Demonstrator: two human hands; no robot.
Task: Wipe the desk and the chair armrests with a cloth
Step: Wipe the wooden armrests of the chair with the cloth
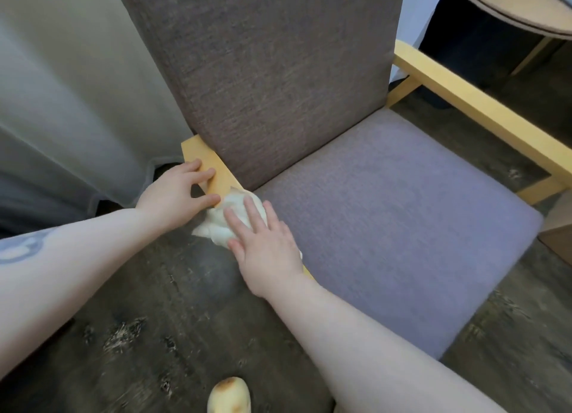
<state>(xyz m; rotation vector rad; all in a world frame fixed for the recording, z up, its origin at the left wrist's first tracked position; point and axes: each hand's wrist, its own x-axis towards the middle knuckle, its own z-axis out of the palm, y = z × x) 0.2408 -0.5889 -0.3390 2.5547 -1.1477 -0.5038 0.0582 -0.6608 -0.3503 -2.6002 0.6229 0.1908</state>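
Note:
A grey upholstered chair (387, 227) with yellow wooden armrests fills the view. On the near armrest (204, 162) lies a crumpled white cloth (230, 214). My right hand (263, 245) presses flat on the cloth, fingers spread toward the backrest. My left hand (176, 190) grips the same armrest just behind the cloth, fingers curled over its top and thumb touching the cloth's edge. The far armrest (473, 103) runs along the chair's right side. A round wooden desk (520, 13) shows at the top right corner.
A pale curtain (68, 97) hangs at the left, close to the near armrest. Dark wood-pattern floor (148, 320) surrounds the chair. A light slipper toe (229, 394) shows at the bottom edge. A cardboard-coloured box (560, 227) sits at the right.

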